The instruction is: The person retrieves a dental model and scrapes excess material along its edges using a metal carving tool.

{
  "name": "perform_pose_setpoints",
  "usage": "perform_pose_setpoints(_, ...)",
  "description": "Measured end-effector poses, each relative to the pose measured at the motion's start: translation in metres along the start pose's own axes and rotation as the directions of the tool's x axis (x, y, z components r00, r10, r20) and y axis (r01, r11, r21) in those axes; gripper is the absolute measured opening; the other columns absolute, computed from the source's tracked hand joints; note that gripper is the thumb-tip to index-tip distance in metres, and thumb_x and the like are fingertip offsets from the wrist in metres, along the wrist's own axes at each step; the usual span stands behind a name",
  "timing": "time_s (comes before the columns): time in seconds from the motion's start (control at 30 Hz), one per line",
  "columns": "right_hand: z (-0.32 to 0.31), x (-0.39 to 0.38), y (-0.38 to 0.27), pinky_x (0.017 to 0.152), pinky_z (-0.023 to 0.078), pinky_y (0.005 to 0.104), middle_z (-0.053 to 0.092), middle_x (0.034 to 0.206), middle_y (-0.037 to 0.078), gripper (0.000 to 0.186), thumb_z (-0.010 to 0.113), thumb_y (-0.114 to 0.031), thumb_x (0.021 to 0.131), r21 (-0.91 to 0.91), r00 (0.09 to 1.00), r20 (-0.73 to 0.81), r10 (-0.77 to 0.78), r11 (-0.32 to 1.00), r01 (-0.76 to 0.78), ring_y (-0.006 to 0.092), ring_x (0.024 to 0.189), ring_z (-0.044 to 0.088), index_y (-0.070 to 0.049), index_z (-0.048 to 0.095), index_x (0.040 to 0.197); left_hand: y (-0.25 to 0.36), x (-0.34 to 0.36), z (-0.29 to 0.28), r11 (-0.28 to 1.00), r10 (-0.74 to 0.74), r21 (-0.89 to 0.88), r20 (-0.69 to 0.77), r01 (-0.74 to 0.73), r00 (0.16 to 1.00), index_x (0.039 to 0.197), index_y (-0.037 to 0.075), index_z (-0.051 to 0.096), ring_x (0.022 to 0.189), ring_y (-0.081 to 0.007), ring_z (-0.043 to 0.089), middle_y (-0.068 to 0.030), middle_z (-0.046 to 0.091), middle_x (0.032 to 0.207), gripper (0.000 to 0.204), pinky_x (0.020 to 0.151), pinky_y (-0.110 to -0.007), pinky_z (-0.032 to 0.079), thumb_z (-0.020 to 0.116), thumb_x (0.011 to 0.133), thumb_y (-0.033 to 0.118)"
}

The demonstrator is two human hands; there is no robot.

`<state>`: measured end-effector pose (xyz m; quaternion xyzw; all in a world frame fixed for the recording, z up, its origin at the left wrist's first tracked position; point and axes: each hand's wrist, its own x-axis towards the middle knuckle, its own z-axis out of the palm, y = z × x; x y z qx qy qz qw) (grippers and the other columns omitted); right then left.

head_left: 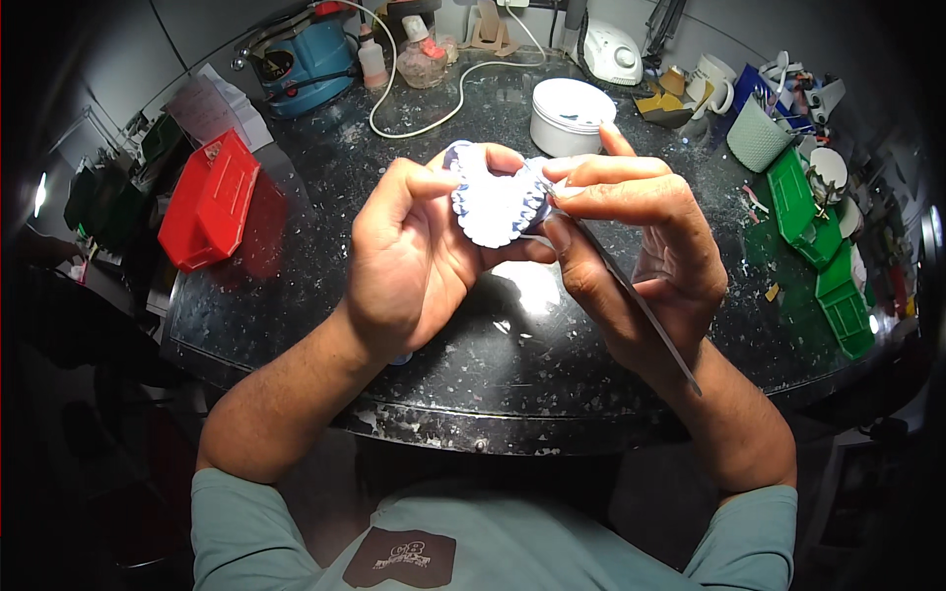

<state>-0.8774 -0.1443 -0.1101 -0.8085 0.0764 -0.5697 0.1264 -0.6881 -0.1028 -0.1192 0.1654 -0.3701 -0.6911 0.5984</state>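
Brightly lit between my hands is a white dental cast (pixel 490 209), horseshoe-shaped with teeth along its rim and bluish material at its sides. My left hand (pixel 409 231) is closed around its left side, with the thumb on the near face and fingers behind. In my right hand (pixel 650 236) a thin metal dental spatula (pixel 636 294) is pinched between thumb and fingers. One end slants down past the palm toward my wrist; the other reaches the right edge of the cast. Glare hides fine detail on the cast, and fingers cover part of its back.
Behind my hands stands a round white tub (pixel 572 116). A red bin (pixel 209 202) sits at the left; green bins (pixel 803 209) line the right edge. Farther back are a blue machine (pixel 304 69), bottles (pixel 422 61), a white cable (pixel 463 94) and a white device (pixel 608 54).
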Motion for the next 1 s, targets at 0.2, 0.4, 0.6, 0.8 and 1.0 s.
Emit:
perform_pose_setpoints(0.2, -0.003, 0.007, -0.009, 0.117, 0.031, 0.0546, 0.073, 0.101, 0.011, 0.027, 0.077, 0.007, 0.078, -0.135, 0.997, 0.070, -0.042, 0.989, 0.051, 0.0278, 0.109, 0.068, -0.006, 0.068, 0.100, -0.005, -0.006, -0.008, 0.991, 0.131, 0.010, 0.076, -0.132, 0.988, 0.127, -0.003, 0.045, 0.116, -0.0314, 0.062, -0.0231, 0.059, 0.124, 0.043, 0.104, -0.043, 0.048, 0.037, 0.093, 0.023)
perform_pose_setpoints(0.4, 0.000, 0.005, -0.012, 0.119, 0.028, 0.0526, 0.074, 0.096, 0.008, 0.029, 0.081, 0.003, 0.074, -0.205, 0.994, 0.065, -0.091, 0.973, 0.102, 0.0309, 0.113, 0.068, -0.011, 0.070, 0.097, -0.008, -0.011, 0.011, 0.980, 0.164, 0.108, 0.036, -0.167, 0.986, 0.128, -0.001, 0.043, 0.111, -0.0214, 0.061, -0.0148, 0.055, 0.120, 0.037, 0.100, -0.036, 0.051, 0.037, 0.096, 0.016)
perform_pose_setpoints(0.6, 0.003, 0.005, -0.017, 0.121, 0.025, 0.0558, 0.074, 0.097, 0.007, 0.025, 0.078, 0.000, 0.078, -0.196, 0.987, 0.108, -0.116, 0.971, 0.136, 0.0327, 0.115, 0.067, -0.011, 0.068, 0.098, -0.010, -0.018, 0.017, 0.963, 0.234, 0.124, 0.047, -0.239, 0.971, 0.129, 0.003, 0.041, 0.108, -0.0151, 0.057, -0.0087, 0.051, 0.115, 0.034, 0.095, -0.030, 0.048, 0.041, 0.096, 0.013)
perform_pose_setpoints(0.8, 0.002, 0.004, -0.016, 0.120, 0.026, 0.0576, 0.074, 0.097, 0.008, 0.023, 0.079, -0.005, 0.081, -0.168, 0.988, 0.109, -0.111, 0.977, 0.128, 0.0341, 0.117, 0.066, -0.010, 0.067, 0.099, -0.012, -0.020, 0.018, 0.980, 0.180, 0.081, 0.048, -0.183, 0.982, 0.128, 0.005, 0.037, 0.100, -0.0108, 0.054, -0.0052, 0.046, 0.110, 0.034, 0.090, -0.025, 0.047, 0.043, 0.095, 0.011)
perform_pose_setpoints(1.0, 0.002, 0.004, -0.019, 0.120, 0.024, 0.0585, 0.074, 0.099, 0.007, 0.021, 0.079, -0.009, 0.083, -0.184, 0.985, 0.132, -0.113, 0.973, 0.137, 0.0347, 0.118, 0.065, -0.011, 0.067, 0.100, -0.010, -0.021, 0.008, 0.963, 0.187, 0.176, 0.112, -0.205, 0.976, 0.128, 0.008, 0.038, 0.101, -0.0099, 0.054, -0.0059, 0.041, 0.118, 0.033, 0.088, -0.022, 0.046, 0.046, 0.097, 0.014)
